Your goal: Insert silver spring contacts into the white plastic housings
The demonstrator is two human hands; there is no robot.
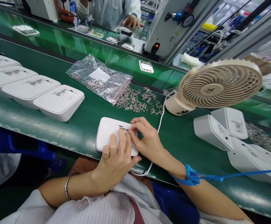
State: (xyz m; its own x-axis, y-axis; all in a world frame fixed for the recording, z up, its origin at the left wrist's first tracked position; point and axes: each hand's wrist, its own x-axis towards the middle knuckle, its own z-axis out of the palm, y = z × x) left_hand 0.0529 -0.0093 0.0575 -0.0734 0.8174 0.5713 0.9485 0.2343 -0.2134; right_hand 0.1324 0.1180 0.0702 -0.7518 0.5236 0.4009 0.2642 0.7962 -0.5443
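Observation:
A white plastic housing [105, 132] lies on the green bench right in front of me, its recessed compartment facing up. My left hand [117, 161] rests over the near side of it, fingers bent and pressed onto the compartment, thumb by the near right edge. At the compartment's right end, my right hand [147, 140] pinches with thumb and forefinger; whatever is between the tips is too small and covered to make out. Beyond the housing is a loose heap of small metal pieces [133, 99], spilling beside a clear zip bag [98, 77] of similar pieces.
White housings stand in a row [61, 102] at left, with more [213, 132] at right. A beige fan [212, 88] stands near my right hand, its white cable [161, 124] crossing the bench. A blue wrist strap [191, 175] trails right. Across the belt, a person's hand [132, 22] works.

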